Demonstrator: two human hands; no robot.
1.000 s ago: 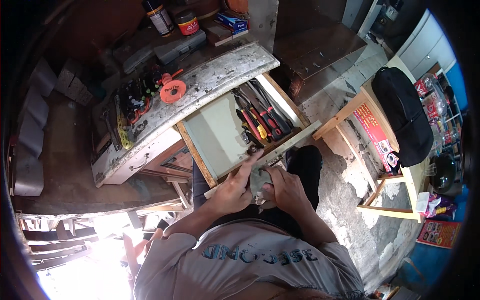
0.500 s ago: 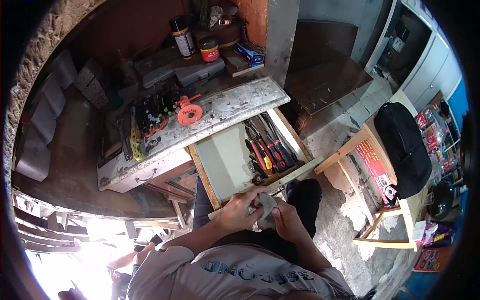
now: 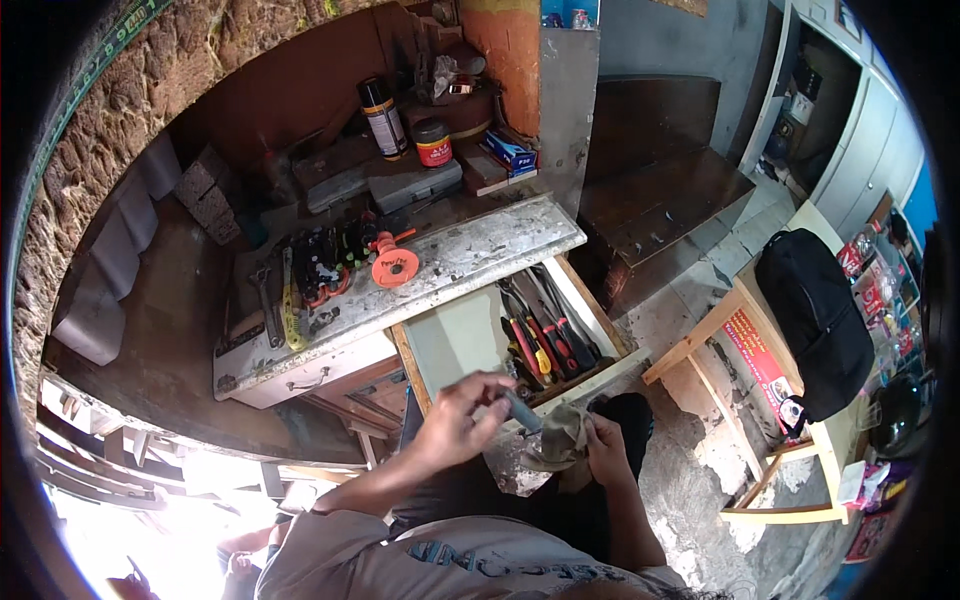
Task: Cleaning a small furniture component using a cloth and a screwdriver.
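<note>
My right hand [image 3: 606,450] is closed on a crumpled grey-green rag [image 3: 560,437] above my lap. Opposite it, my left hand [image 3: 462,420] pinches the upper end of a grey cylindrical piece [image 3: 521,411], whose lower end meets the rag. What kind of part it is, I cannot make out. Just beyond both hands stands a pulled-out drawer [image 3: 440,335]. Along its right side lie several screwdrivers [image 3: 563,345] and pliers-like tools with red, yellow and black handles.
On the white worn cabinet top [image 3: 480,235] rest an orange spool [image 3: 394,263], a yellow-handled tool [image 3: 292,310] and dark pliers. Behind are a spray can [image 3: 383,120] and a red jar [image 3: 433,145]. A wooden chair [image 3: 690,345] with a black bag [image 3: 815,320] stands right.
My hands have moved apart; before, they were together around the rag. The rag now hangs looser in my right hand, and the grey cylinder shows between them. The view has shifted slightly.
</note>
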